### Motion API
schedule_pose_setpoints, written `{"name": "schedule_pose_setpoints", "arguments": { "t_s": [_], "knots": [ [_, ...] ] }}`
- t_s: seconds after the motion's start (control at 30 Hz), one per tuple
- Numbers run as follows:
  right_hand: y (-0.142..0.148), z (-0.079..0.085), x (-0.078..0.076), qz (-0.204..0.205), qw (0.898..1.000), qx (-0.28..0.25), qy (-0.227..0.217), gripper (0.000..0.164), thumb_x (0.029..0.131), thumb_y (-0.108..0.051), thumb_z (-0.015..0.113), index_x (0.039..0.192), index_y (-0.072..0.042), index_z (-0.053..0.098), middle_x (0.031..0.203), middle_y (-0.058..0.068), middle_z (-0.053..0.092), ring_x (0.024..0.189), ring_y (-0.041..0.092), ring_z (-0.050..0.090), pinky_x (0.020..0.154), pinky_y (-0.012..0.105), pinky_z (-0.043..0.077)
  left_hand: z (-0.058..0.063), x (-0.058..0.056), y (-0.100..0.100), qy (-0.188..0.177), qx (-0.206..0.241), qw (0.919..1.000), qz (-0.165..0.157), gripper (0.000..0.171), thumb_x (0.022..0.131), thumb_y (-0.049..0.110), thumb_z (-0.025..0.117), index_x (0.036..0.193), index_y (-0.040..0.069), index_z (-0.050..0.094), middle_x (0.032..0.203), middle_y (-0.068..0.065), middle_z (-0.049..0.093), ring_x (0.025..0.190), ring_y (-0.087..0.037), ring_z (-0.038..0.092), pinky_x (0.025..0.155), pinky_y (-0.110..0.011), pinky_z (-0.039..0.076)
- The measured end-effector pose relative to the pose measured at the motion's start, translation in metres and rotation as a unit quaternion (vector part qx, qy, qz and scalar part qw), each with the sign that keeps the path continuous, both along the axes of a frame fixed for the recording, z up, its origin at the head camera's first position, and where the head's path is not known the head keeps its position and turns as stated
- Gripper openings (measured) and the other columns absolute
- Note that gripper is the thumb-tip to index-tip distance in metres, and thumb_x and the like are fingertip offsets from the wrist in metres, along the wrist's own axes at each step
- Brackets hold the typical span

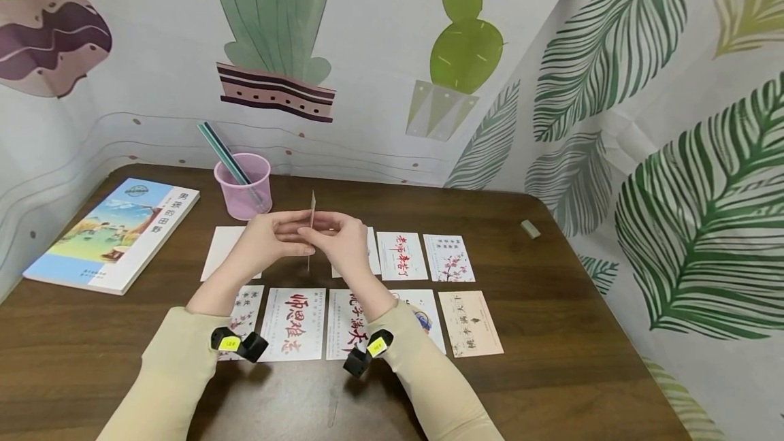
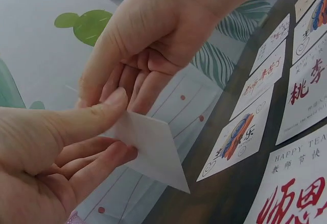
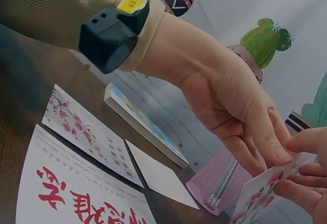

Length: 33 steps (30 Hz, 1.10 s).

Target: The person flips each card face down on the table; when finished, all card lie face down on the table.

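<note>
Both hands hold one small card (image 1: 313, 206) upright above the table, seen edge-on in the head view. My left hand (image 1: 263, 237) pinches it between thumb and fingers from the left. From the right, my right hand (image 1: 346, 240) pinches it too, with the fingertips of both hands close together. The card's blank white side (image 2: 153, 147) shows in the left wrist view. Pink flowers (image 3: 263, 196) are printed on its other side, seen in the right wrist view. Beneath the hands lies a row of cards, including a blank white one (image 1: 223, 250) at the left.
Two rows of cards lie on the dark wooden table (image 1: 563, 352), among them a red-lettered card (image 1: 294, 325) and a beige card (image 1: 470, 323). A book (image 1: 116, 233) lies at the left. Behind the hands stands a pink mesh cup (image 1: 245, 189) holding pencils. A small eraser-like block (image 1: 530, 229) sits far right.
</note>
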State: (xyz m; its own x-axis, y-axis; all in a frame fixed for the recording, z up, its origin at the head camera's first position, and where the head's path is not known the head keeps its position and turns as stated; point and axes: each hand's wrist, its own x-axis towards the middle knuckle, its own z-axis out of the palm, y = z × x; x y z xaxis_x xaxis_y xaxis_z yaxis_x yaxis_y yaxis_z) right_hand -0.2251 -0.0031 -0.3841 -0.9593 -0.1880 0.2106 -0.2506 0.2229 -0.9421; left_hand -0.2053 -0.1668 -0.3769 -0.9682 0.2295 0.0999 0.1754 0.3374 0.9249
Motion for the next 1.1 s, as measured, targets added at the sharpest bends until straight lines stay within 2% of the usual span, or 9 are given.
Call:
{"name": "schedule_pose_setpoints", "arguments": {
  "t_s": [0.23, 0.5, 0.57, 0.63, 0.7, 0.8, 0.9, 1.0, 1.1],
  "knots": [
    [0.004, 0.002, -0.002, -0.044, 0.998, 0.027, 0.018, 0.023, 0.082, -0.013, 0.075, 0.102, 0.000, 0.075, 0.092, 0.013, 0.076, 0.082, 0.016, 0.073, 0.064, 0.018, 0.055, 0.000, 0.001, 0.000, -0.008, 0.008, 0.9999, -0.003, 0.063, 0.083, 0.011, 0.078, 0.137, -0.007, 0.050, 0.124, -0.027, 0.064, 0.114, -0.039, 0.064, 0.084, -0.027, 0.057],
    [0.008, -0.004, -0.012, -0.077, 0.996, 0.042, -0.003, 0.021, 0.081, -0.007, 0.072, 0.100, 0.004, 0.074, 0.088, 0.016, 0.075, 0.067, 0.017, 0.071, 0.055, 0.020, 0.055, 0.000, -0.001, -0.007, -0.022, -0.009, 0.9997, 0.007, 0.059, 0.086, 0.014, 0.075, 0.138, -0.004, 0.051, 0.129, -0.025, 0.061, 0.118, -0.038, 0.061, 0.089, -0.034, 0.056],
    [0.009, -0.006, -0.014, -0.077, 0.996, 0.047, -0.020, 0.022, 0.083, -0.009, 0.072, 0.101, 0.003, 0.074, 0.089, 0.015, 0.074, 0.065, 0.015, 0.070, 0.055, 0.023, 0.056, 0.000, -0.002, -0.011, -0.022, -0.014, 0.9996, 0.014, 0.057, 0.088, 0.016, 0.074, 0.138, -0.002, 0.052, 0.129, -0.024, 0.062, 0.118, -0.036, 0.062, 0.089, -0.031, 0.056],
    [0.011, -0.008, -0.016, -0.072, 0.995, 0.049, -0.043, 0.023, 0.084, -0.011, 0.072, 0.103, 0.002, 0.073, 0.091, 0.014, 0.074, 0.066, 0.013, 0.069, 0.056, 0.027, 0.057, -0.001, -0.002, -0.016, -0.018, -0.014, 0.9994, 0.028, 0.055, 0.089, 0.018, 0.072, 0.137, -0.002, 0.052, 0.129, -0.024, 0.062, 0.114, -0.030, 0.065, 0.089, -0.026, 0.055],
    [0.011, -0.011, -0.017, -0.061, 0.995, 0.042, -0.066, 0.024, 0.085, -0.011, 0.072, 0.105, 0.002, 0.072, 0.093, 0.014, 0.074, 0.070, 0.013, 0.069, 0.062, 0.029, 0.059, -0.003, -0.003, -0.023, -0.016, -0.015, 0.9981, 0.058, 0.053, 0.090, 0.020, 0.071, 0.136, -0.002, 0.053, 0.128, -0.023, 0.063, 0.109, -0.019, 0.067, 0.089, -0.021, 0.053],
    [0.012, -0.015, -0.019, -0.038, 0.994, 0.027, -0.099, 0.025, 0.086, -0.010, 0.071, 0.108, 0.003, 0.071, 0.095, 0.013, 0.073, 0.076, 0.013, 0.068, 0.069, 0.027, 0.059, -0.009, -0.004, -0.032, -0.024, -0.019, 0.9929, 0.115, 0.052, 0.091, 0.020, 0.070, 0.135, -0.002, 0.054, 0.127, -0.023, 0.063, 0.104, -0.012, 0.067, 0.096, -0.028, 0.052],
    [0.011, -0.020, -0.020, -0.018, 0.992, 0.013, -0.126, 0.024, 0.087, -0.009, 0.070, 0.108, 0.003, 0.070, 0.095, 0.013, 0.072, 0.078, 0.011, 0.066, 0.072, 0.025, 0.059, -0.018, -0.007, -0.038, -0.051, -0.040, 0.9886, 0.136, 0.055, 0.092, 0.021, 0.069, 0.136, -0.004, 0.051, 0.129, -0.025, 0.061, 0.113, -0.025, 0.064, 0.102, -0.044, 0.047],
    [0.010, -0.024, -0.021, -0.004, 0.990, 0.016, -0.138, 0.022, 0.087, -0.008, 0.070, 0.106, 0.003, 0.070, 0.093, 0.013, 0.072, 0.075, 0.009, 0.064, 0.071, 0.024, 0.058, -0.026, -0.010, -0.039, -0.078, -0.060, 0.9892, 0.109, 0.061, 0.091, 0.022, 0.069, 0.138, -0.009, 0.046, 0.132, -0.030, 0.056, 0.123, -0.041, 0.054, 0.105, -0.052, 0.043],
    [0.008, -0.027, -0.022, 0.008, 0.990, 0.032, -0.137, 0.021, 0.088, -0.009, 0.070, 0.105, 0.003, 0.070, 0.092, 0.012, 0.073, 0.074, 0.008, 0.063, 0.070, 0.023, 0.058, -0.029, -0.013, -0.036, -0.097, -0.079, 0.9875, 0.095, 0.065, 0.090, 0.025, 0.071, 0.138, -0.010, 0.045, 0.131, -0.032, 0.055, 0.123, -0.043, 0.052, 0.103, -0.055, 0.043]
  ]
}}
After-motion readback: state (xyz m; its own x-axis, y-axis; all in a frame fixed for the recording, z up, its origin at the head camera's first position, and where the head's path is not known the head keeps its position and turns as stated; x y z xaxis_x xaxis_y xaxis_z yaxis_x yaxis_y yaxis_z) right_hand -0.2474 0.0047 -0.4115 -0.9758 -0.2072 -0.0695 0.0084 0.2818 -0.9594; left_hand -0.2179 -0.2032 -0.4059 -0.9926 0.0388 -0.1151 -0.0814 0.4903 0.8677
